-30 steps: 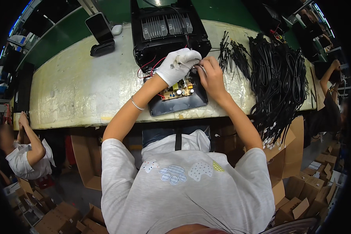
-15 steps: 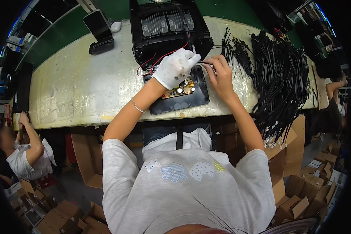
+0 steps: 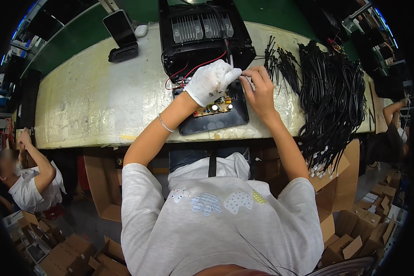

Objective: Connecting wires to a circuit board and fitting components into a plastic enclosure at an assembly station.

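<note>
My left hand (image 3: 211, 82), in a white glove with dark smudges, is closed above a circuit board (image 3: 212, 108), its fingers curled. Bare, my right hand (image 3: 259, 92) pinches thumb and forefinger together right beside the gloved fingertips; what lies between them is too small to make out. The board carries white-topped round parts and lies on a black plastic panel (image 3: 214, 122). Behind my hands stands an open black housing (image 3: 207, 50) with metal heat-sink fins. A black cable (image 3: 223, 34) runs down over it toward my left hand, and a red wire (image 3: 200, 64) passes behind the glove.
Black cables (image 3: 331, 92) with white connectors hang over the table's right front edge, beside loose black cable ties (image 3: 285, 64). A phone-like device on a stand (image 3: 119, 30) and a white mouse (image 3: 141, 31) sit at the back left. Cardboard boxes (image 3: 99, 184) stand below; co-workers are at both sides.
My hands stay together, the fingertips now closer to each other. A thin black strip that showed between them is now mostly hidden. The whole view has shifted slightly.
</note>
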{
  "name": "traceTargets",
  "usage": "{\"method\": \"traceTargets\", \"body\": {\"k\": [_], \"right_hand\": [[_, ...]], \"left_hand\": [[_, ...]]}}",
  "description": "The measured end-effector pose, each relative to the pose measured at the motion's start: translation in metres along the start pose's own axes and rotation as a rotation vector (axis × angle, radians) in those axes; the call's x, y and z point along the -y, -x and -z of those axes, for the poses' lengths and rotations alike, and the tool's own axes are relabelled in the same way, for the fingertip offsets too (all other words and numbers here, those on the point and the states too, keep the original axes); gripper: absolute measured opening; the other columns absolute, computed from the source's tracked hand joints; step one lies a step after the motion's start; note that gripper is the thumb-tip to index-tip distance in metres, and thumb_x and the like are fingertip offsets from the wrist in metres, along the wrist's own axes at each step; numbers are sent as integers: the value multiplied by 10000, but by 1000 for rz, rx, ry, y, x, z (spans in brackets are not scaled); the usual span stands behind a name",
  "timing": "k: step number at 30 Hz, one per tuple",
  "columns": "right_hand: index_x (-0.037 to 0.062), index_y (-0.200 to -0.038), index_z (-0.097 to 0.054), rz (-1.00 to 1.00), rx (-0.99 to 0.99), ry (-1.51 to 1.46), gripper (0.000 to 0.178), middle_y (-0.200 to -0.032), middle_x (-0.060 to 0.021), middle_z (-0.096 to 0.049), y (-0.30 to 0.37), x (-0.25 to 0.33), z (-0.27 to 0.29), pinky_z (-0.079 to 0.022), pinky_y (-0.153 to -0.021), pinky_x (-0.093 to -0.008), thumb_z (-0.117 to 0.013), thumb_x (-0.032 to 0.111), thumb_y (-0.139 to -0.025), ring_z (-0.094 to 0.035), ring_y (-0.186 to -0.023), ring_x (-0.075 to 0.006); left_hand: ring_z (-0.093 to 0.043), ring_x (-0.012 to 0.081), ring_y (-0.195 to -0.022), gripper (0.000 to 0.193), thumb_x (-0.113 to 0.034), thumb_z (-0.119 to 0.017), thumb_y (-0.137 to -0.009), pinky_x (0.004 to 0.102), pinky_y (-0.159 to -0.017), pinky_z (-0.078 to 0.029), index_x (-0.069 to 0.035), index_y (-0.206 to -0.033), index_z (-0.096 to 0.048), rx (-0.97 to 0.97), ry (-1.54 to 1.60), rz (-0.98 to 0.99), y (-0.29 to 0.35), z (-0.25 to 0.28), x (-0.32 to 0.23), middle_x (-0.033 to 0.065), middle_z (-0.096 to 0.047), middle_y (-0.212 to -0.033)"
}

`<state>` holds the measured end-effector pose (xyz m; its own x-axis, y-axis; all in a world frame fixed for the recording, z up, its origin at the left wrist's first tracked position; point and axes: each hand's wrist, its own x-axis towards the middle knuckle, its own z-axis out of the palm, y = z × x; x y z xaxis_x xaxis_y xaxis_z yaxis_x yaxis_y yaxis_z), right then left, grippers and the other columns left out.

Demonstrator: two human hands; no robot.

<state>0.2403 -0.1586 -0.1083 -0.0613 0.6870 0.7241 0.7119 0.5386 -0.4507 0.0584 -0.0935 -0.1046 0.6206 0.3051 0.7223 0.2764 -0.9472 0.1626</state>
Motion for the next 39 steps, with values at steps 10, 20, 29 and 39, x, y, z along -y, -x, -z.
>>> {"method": "traceTargets", "body": {"k": [10, 20, 29, 39], "right_hand": [[-23, -977, -620, -206, 389, -235, 93, -877, -73, -594, -15, 0, 27, -449, -664, -262, -642, 18, -896, -577, -763, -155], [-17, -873, -652, -448, 231, -456, 84, -771, -1, -618, -11, -13, 23, -420, -626, -222, -679, 61, -883, -519, -678, -59], [-43, -919, -638, -408, 15, -124, 82, -789, -41, -606, 3, -22, 44, -445, -652, -224, -647, 37, -900, -547, -714, -81], [-15, -919, -646, -369, 476, -220, 215, -692, -17, -586, -39, -1, 29, -381, -556, -242, -615, 195, -956, -485, -611, -70]], "left_hand": [[-629, 272, -780, 309, -44, -625, -790, 363, -634, -533, -88, -1091, -574, 156, 76, -37, -9, 14, 2, 80, -614, -815], [-597, 246, -852, 58, -129, -637, -786, 364, -630, -539, -90, -823, -614, 119, -3, 55, -22, -1, -7, 51, -575, -839], [-625, 274, -814, 111, -167, -703, -841, 351, -693, -533, -92, -891, -640, 29, 158, 274, -11, 9, 6, 76, -591, -869], [-630, 264, -800, 78, -172, -675, -854, 362, -669, -532, -113, -901, -653, 129, 103, 177, -16, 7, 4, 57, -600, -848]]}}
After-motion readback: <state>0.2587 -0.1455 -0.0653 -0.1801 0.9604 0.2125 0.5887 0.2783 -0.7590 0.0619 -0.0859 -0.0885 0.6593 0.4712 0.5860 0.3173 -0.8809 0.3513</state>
